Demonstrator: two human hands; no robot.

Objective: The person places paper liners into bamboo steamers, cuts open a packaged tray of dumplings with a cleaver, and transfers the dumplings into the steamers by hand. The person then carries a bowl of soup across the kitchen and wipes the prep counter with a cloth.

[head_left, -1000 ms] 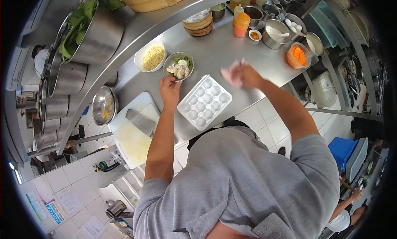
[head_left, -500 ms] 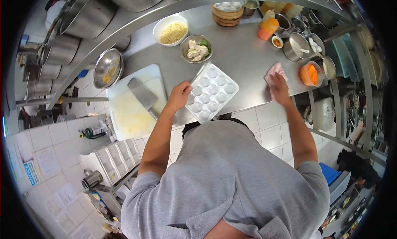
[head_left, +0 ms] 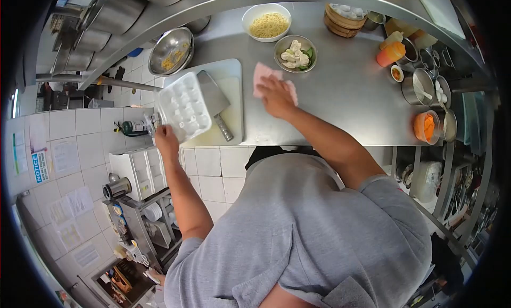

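Observation:
My left hand (head_left: 167,142) grips the lower left corner of a white plastic tray (head_left: 186,107) with rows of round hollows. I hold it tilted above the left part of a cutting board (head_left: 237,113). On that board lies a cleaver (head_left: 214,97), its blade partly hidden behind the tray. My right hand (head_left: 277,96) presses a pink cloth (head_left: 264,75) against the steel counter (head_left: 335,111), fingers over the fabric. Just beyond the cloth stands a metal bowl (head_left: 295,53) of pale pieces and green leaves.
Noodles fill a white bowl (head_left: 266,22) at the back. A bamboo steamer (head_left: 343,20), sauce bottles (head_left: 391,53), metal pots (head_left: 417,88) and an orange-filled tub (head_left: 426,127) line the right side. Steel bowls (head_left: 171,50) sit back left. A shelf edge (head_left: 223,10) crosses above.
My left hand has carried the tray left, from over the counter to over the cutting board. My right hand has swept the pink cloth leftward to the counter's middle. The view has shifted too.

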